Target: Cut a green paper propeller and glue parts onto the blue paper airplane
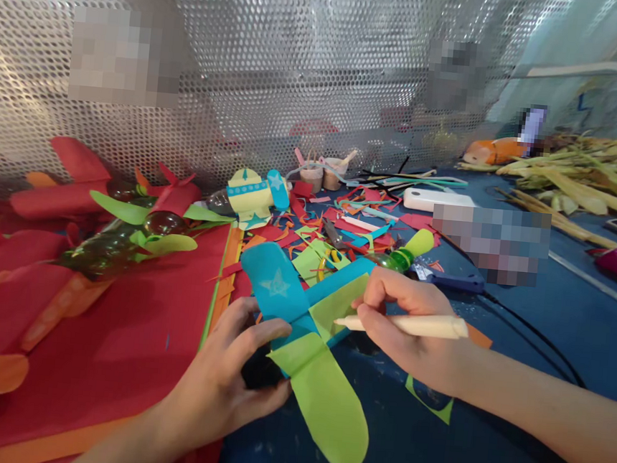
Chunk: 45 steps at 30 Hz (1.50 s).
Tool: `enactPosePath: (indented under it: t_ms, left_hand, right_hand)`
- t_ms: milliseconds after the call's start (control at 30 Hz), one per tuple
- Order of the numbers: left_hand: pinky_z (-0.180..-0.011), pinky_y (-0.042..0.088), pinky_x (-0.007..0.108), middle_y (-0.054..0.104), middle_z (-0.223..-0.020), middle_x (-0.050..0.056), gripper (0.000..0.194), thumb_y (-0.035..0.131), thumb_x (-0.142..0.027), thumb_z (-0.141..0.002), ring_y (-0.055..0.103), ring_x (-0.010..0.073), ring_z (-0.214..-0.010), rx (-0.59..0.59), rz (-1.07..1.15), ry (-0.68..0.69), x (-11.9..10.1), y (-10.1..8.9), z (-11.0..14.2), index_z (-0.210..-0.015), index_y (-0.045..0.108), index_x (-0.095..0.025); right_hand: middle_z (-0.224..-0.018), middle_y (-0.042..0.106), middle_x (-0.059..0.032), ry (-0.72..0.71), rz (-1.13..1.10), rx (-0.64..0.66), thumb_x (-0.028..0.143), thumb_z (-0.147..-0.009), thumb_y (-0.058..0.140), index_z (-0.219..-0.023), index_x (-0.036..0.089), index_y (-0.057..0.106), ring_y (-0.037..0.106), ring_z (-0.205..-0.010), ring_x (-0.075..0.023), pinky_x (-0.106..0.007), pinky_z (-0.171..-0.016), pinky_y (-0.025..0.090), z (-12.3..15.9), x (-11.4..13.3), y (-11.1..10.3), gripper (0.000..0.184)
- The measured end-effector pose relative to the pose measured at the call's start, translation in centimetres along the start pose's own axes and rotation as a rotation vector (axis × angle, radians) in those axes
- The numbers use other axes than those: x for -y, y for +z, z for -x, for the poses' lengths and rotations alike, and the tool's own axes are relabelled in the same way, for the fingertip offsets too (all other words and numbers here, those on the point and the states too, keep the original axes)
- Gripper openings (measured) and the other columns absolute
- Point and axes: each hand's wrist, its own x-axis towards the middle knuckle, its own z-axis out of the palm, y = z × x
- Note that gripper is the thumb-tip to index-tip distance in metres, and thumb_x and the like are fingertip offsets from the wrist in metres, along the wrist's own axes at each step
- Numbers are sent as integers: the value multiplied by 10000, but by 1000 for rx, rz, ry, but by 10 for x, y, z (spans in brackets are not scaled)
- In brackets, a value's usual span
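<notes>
A toy airplane (292, 298) in blue and green paper lies tilted in front of me, with a white star drawn on its blue wing. My left hand (237, 362) is closed around its near end, fingers and thumb gripping the body beside the green wing (328, 406). Between the fingers of my right hand (409, 319) is a cream-coloured marker (430, 326). Its tip touches, or nearly touches, the green paper panel (337, 306) on the body. A green bottle neck with a light green propeller (420, 243) shows just behind my right hand.
Paper scraps (312, 250) cover the table beyond the airplane. Other paper-and-bottle airplanes (175, 205) stand at the left by red sheets (172, 306). A blue glue gun (455, 280) with a black cable lies right. Dry plant stalks (578, 176) are at far right; perforated metal (301, 65) rises behind.
</notes>
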Motion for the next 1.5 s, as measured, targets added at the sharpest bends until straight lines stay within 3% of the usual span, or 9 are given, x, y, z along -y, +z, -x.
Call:
enactPosePath:
  t_ms: [367, 833, 1500]
  left_hand:
    - [-718, 487, 324, 471, -989, 75, 438, 613, -163, -742, 497, 213, -896, 1, 8, 4, 1, 1, -1, -1137, 434, -224]
    - [-715, 488, 315, 454, -1007, 68, 447, 613, -156, -752, 489, 196, -878, 6, 37, 1, 2, 2, 0, -1148, 424, -241]
    - [-709, 500, 315, 472, -1004, 74, 420, 607, -177, -752, 524, 207, -892, -5, 4, 3, 2, 1, 0, -1134, 440, -222]
  right_hand:
    - [-573, 437, 65, -1, 9, -35, 119, -775, 517, -648, 213, 367, 403, -500, -83, -209, -475, 331, -1, -5, 3, 218]
    - [-545, 417, 74, 23, -11, 51, 162, -805, 539, -654, 213, 377, 353, -460, -71, -203, -421, 283, -2, 1, 1, 228]
    - [-577, 481, 61, 17, -43, 71, 183, -805, 571, -672, 197, 432, 406, -489, -65, -189, -447, 315, -3, 2, 1, 193]
